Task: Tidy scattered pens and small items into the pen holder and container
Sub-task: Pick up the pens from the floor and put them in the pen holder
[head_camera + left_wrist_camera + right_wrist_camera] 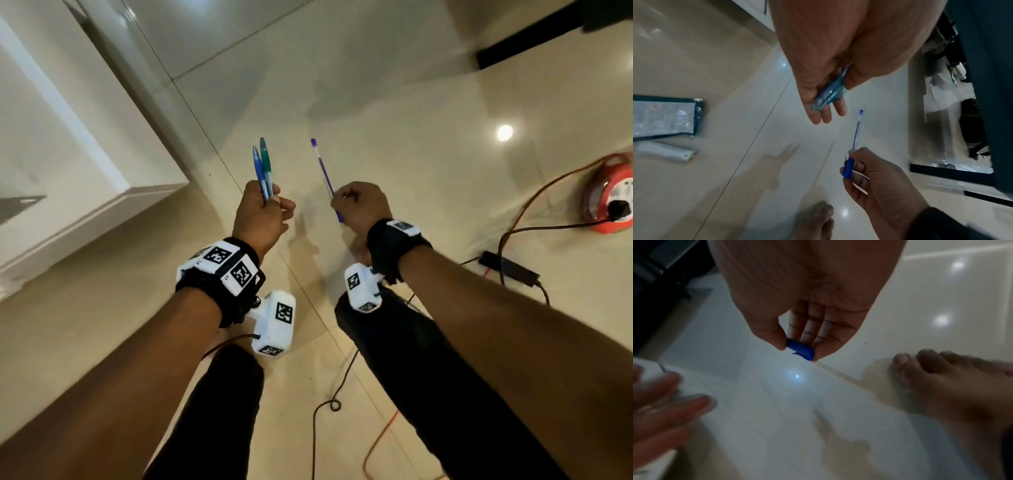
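Note:
Above the tiled floor in the head view, my left hand (265, 209) grips two pens upright, a blue pen (257, 169) and a green pen (265, 159). My right hand (356, 205) pinches a third pen with a clear barrel and blue ends (322, 168), tilted up and to the left. The left wrist view has the two pens (830, 93) lying across my left palm and the third pen (856, 138) in my right hand (869, 172). In the right wrist view my thumb and fingers pinch that pen's blue cap (800, 349). No pen holder is in view.
A white cabinet edge (85, 212) runs along the left. An orange cable reel (609, 195), a black adapter (508, 269) and loose cables lie on the floor to the right. A clear dark-edged pouch (663, 116) and a white tube (666, 152) lie on the floor. My bare foot (941, 378) stands nearby.

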The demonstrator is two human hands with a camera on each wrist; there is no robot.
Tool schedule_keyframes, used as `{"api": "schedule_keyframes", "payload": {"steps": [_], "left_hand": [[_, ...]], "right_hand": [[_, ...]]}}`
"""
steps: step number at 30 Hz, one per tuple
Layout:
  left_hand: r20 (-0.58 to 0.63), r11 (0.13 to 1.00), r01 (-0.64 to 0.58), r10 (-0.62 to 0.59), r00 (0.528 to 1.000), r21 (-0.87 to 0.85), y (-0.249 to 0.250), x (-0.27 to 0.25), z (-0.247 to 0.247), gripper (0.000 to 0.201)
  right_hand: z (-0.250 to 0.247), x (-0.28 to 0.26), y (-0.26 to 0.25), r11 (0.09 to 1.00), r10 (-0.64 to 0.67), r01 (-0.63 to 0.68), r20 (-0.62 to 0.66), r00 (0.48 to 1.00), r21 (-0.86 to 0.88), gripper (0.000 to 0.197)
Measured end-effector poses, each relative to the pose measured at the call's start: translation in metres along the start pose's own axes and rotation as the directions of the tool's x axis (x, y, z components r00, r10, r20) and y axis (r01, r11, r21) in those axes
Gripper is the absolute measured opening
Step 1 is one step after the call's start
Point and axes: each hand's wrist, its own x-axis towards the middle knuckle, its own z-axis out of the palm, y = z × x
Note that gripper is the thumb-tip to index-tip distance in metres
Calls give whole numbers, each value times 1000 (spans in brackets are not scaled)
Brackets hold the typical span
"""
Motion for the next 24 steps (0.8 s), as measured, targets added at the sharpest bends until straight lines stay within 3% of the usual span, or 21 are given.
{"api": "schedule_keyframes", "payload": {"steps": [3, 9, 11, 16, 21, 24], "left_hand": [[49, 1000, 13, -12, 999, -17, 17, -38, -13, 16], [86, 988, -41, 54, 995, -151, 52, -124, -52, 11], [92, 973, -31, 53, 994, -227, 58, -148, -72, 9], [51, 928, -47, 71, 996, -370, 50, -203, -133, 11], [-50, 855, -60, 40, 998, -516, 26, -241, -180, 15], [-92, 722, -74, 14, 996, -688, 2, -267, -218, 14]], "right_hand": [[-6, -63, -33, 959, -5, 16, -41, 999, 282, 5], [-8, -182, -115, 916, -201, 178, 26, 979, 359, 18], [-7, -204, -130, 914, -238, 216, 25, 971, 343, 21], [-1, -262, -172, 920, -348, 298, 175, 921, 256, 20], [21, -303, -199, 890, -434, 455, 356, 828, 27, 16], [46, -332, -229, 814, -488, 579, 485, 726, -49, 22]]}}
